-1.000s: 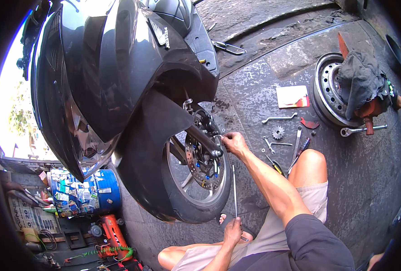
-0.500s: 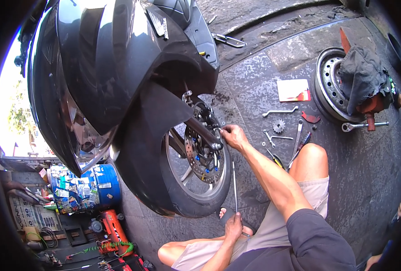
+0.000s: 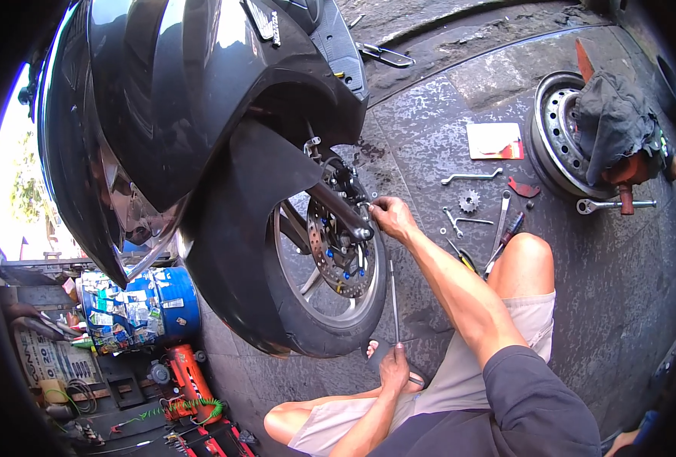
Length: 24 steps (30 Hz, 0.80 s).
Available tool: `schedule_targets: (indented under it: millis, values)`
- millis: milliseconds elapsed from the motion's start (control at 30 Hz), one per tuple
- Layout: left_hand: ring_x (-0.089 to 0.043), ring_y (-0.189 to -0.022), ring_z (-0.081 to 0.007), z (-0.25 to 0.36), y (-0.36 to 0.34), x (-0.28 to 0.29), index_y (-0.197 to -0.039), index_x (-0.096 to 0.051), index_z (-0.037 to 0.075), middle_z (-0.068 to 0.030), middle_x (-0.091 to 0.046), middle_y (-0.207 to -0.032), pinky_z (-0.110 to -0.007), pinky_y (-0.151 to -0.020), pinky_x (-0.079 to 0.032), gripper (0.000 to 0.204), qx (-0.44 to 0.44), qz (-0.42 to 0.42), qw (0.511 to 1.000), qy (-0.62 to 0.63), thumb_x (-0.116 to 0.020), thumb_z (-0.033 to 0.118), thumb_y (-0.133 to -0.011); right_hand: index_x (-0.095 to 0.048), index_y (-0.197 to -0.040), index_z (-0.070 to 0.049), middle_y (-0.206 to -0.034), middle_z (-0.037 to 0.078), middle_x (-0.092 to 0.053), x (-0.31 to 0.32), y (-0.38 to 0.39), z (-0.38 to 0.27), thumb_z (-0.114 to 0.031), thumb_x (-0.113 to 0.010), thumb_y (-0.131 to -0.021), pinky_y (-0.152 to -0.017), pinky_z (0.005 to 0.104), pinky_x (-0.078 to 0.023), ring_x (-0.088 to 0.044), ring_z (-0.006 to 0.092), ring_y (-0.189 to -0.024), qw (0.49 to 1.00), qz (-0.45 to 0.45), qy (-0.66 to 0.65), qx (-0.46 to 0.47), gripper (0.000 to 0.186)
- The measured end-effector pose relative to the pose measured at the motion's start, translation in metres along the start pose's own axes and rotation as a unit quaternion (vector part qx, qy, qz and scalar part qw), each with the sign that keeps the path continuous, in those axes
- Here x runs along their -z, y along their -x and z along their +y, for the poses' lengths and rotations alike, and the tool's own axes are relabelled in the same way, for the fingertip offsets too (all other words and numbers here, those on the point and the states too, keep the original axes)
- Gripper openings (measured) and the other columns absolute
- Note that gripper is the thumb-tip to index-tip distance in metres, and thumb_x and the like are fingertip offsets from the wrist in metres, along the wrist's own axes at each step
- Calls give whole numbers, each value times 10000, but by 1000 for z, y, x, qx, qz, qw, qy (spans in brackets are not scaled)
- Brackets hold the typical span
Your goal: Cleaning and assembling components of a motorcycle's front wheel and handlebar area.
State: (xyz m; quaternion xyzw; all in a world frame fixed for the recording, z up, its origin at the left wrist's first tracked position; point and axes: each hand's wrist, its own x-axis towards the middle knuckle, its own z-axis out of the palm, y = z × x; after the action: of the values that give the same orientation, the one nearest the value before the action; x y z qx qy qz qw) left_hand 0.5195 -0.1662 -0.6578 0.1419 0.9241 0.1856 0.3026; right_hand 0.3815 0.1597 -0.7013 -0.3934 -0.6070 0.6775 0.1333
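Metal rod (image 3: 395, 305), long axis pointing forward, left hand (image 3: 393, 367) gripping it, right hand (image 3: 393, 218) unclear

Daylight is pouring in at left, washing out the background (image 3: 15, 198); glare is streaking the scooter (image 3: 136, 99), and straight lines are bending toward dark corners.

I can't make out from here what the right hand's (image 3: 391, 217) fingertips meet by the caliper (image 3: 348, 183); it's too small. The left hand (image 3: 393, 369) covers the rod (image 3: 395, 305) where it grips. A rag (image 3: 616, 126) hides part of the steel wheel (image 3: 568, 142). The scooter (image 3: 163, 91) runs out of sight at the top.
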Motion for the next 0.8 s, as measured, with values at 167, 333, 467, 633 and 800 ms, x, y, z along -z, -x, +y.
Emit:
schedule_targets:
  millis: [167, 333, 467, 633, 800]
  values:
    - [-609, -738, -419, 1, -6, -3, -790, -611, -26, -233, -614, -719, -476, -716, -443, 510, 2, 13, 1000, 4, -370, 371, -1002, -711, -1035, -66, -986, 172, -704, -1, 0, 2, -305, -619, -850, -867, 394, -497, -668, 306, -973, 1000, -2, -7, -2, 316]
    - [-610, -855, -483, -6, -17, -8, -917, -637, -14, -283, -643, -837, -549, -772, -440, 497, 9, -5, 1000, -18, -376, 402, -991, -710, -1040, -69, -996, 172, -702, 0, 0, 1, -306, -621, -849, -870, 396, -496, -666, 307, -979, 1000, 0, 4, -7, 317]
    - [-612, -870, -483, -18, -35, -23, -977, -606, -18, -279, -649, -840, -554, -783, -445, 467, 8, -18, 999, -47, -389, 396, -988, -711, -1044, -73, -1000, 172, -702, -1, 1, -3, -306, -622, -850, -874, 396, -495, -664, 306, -983, 1000, -6, -2, -11, 316]
    - [-616, -860, -491, -7, -49, -30, -998, -583, -16, -269, -661, -859, -543, -788, -455, 436, 20, -57, 998, 36, -398, 379, -985, -713, -1047, -76, -997, 168, -704, 4, 4, -1, -307, -621, -850, -874, 395, -495, -667, 304, -980, 1000, 11, 9, -8, 317]
    - [-583, -990, -499, -25, -52, -27, -1057, -573, -46, -332, -620, -1016, -523, -873, -433, 470, -8, -6, 1000, -25, -374, 374, -987, -715, -1049, -77, -998, 170, -705, -5, 6, -15, -308, -620, -848, -877, 396, -493, -667, 306, -984, 1000, -2, -9, -15, 321]
